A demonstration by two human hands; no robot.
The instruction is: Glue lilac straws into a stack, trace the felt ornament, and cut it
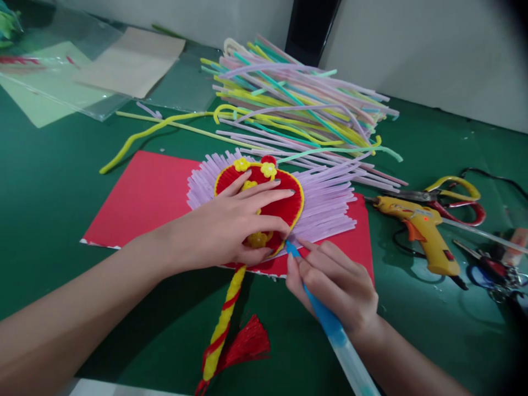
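My left hand (247, 214) lies spread over a red fan (284, 203) edged in yellow, with yellow flowers on its face. Below the fan runs its handle (225, 319), wound in yellow and red, and a red tassel (249, 344) lies beside it. Between the fingers of my right hand (334, 280) is a blue pen (325, 319), its tip at the fan's lower right edge. Under the fan, lilac pipe cleaners (325, 198) stick out to both sides in rows. They rest on a red sheet (140, 203).
Behind lies a heap of coloured pipe cleaners (289, 99). To the right are a yellow glue gun (424, 225), scissors (454, 195) and a bunch of keys (501, 275). Paper sheets (132, 60) and clear plastic bags (99, 104) occupy the back left of the green table (53, 165).
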